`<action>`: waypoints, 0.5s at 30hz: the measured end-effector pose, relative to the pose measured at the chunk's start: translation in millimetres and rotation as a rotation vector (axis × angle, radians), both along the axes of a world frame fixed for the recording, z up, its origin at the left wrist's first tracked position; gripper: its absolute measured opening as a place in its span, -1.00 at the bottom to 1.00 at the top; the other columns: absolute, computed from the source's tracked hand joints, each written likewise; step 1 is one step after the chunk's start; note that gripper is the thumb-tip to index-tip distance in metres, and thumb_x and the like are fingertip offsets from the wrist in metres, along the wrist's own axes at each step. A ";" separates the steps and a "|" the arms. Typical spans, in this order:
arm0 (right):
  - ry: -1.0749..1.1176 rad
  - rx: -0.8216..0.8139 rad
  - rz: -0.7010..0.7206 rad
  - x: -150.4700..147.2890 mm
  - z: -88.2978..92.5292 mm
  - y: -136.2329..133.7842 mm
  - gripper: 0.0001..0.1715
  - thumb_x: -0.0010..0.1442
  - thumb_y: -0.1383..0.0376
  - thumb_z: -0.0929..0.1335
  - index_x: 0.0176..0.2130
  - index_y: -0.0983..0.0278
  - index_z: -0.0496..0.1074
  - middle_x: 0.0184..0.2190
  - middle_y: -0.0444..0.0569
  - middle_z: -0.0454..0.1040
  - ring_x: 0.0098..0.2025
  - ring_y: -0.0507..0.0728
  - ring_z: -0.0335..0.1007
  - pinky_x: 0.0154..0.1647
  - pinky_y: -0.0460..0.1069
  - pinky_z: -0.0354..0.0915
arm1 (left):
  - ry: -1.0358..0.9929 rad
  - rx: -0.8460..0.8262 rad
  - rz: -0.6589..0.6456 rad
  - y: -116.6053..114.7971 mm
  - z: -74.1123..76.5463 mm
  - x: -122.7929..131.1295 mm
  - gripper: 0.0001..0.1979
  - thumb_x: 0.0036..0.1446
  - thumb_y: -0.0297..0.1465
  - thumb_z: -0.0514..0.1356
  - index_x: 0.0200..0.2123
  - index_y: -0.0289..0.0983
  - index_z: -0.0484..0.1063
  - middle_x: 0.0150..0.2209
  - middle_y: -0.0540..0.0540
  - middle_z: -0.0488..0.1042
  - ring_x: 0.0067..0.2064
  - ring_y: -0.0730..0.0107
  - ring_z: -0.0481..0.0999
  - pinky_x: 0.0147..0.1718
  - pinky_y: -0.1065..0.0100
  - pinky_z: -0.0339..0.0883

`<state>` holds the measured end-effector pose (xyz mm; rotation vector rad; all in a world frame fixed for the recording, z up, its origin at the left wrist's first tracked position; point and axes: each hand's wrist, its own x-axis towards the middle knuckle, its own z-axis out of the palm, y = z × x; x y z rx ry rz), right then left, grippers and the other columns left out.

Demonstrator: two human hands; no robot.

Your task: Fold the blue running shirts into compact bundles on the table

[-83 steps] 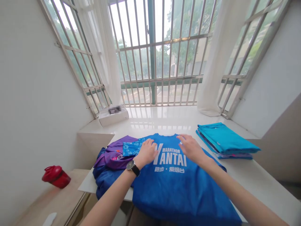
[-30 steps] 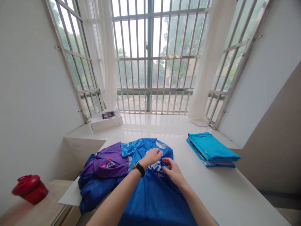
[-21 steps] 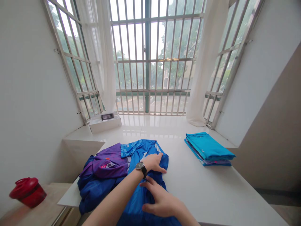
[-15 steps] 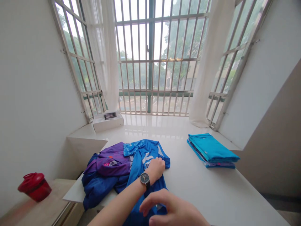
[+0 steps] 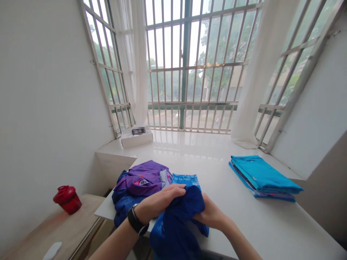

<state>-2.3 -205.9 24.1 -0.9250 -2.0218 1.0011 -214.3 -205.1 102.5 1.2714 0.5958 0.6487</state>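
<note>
A blue shirt (image 5: 181,220) is bunched up in front of me, its lower part hanging over the table's near edge. My left hand (image 5: 168,196), with a dark watch on its wrist, is closed on the shirt's upper left. On the other side my right hand (image 5: 210,213) grips it, the fingers partly hidden by the cloth. A light-blue patterned sleeve (image 5: 187,179) lies on the table beyond my hands. Just left is a heap of clothes: a purple shirt (image 5: 149,173) on top of dark blue cloth (image 5: 120,206).
A stack of folded clothes (image 5: 265,177), turquoise on top, sits at the right of the white table (image 5: 244,231). By the barred window stands a white box (image 5: 138,139). A red lidded container (image 5: 67,199) rests on a lower wooden surface at left.
The blue shirt has been gathered up and pulled toward me, off the spread position. My right hand, empty before, now holds it too. The view has turned slightly left.
</note>
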 end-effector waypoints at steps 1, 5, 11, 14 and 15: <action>0.000 0.000 0.026 -7.0 -0.3 1.4 -0.63 0.10 0.15 0.45 -0.07 0.18 0.54 -0.26 -0.09 0.59 -0.20 0.21 0.48 -0.11 0.07 0.44 | -0.012 0.011 0.000 -2.9 12.2 -9.0 -0.67 0.14 -0.21 0.28 -0.08 -0.25 0.55 -0.18 -0.09 0.59 -0.12 0.23 0.54 -0.07 0.30 0.40; -0.025 -0.010 0.080 -7.1 4.1 4.0 -0.80 0.21 0.21 0.35 -0.28 0.24 0.56 -0.35 -0.13 0.57 -0.28 0.15 0.44 -0.20 0.02 0.41 | 0.007 0.189 0.128 -10.4 57.4 -46.3 -0.42 -0.06 -0.26 0.47 0.04 -0.27 0.49 -0.16 -0.11 0.59 -0.16 0.20 0.56 -0.12 0.29 0.45; 0.173 -0.100 -0.218 55.8 38.2 -1.5 -0.70 0.19 0.08 0.37 -0.17 0.20 0.53 -0.26 -0.05 0.59 -0.21 0.22 0.49 -0.18 0.06 0.42 | 0.253 0.509 0.370 0.7 87.7 -94.6 -0.59 0.12 -0.22 0.34 0.00 -0.26 0.49 -0.20 -0.08 0.58 -0.18 0.23 0.53 -0.17 0.32 0.45; 0.305 -0.066 -0.485 96.5 66.3 -12.3 -0.63 0.11 -0.02 0.42 -0.20 0.16 0.54 -0.34 -0.04 0.61 -0.33 0.24 0.51 -0.36 0.08 0.43 | 0.463 0.731 0.358 14.3 82.0 -106.8 -0.69 0.16 -0.19 0.29 -0.13 -0.28 0.55 -0.24 -0.07 0.58 -0.19 0.23 0.49 -0.16 0.33 0.42; 0.327 -0.007 -0.544 110.5 75.0 -19.1 -0.62 0.07 -0.05 0.44 -0.22 0.13 0.55 -0.37 -0.03 0.61 -0.37 0.26 0.52 -0.41 0.11 0.42 | 0.507 0.768 0.333 16.4 78.6 -109.0 -0.71 0.17 -0.19 0.27 -0.17 -0.28 0.57 -0.26 -0.06 0.57 -0.21 0.24 0.48 -0.17 0.33 0.41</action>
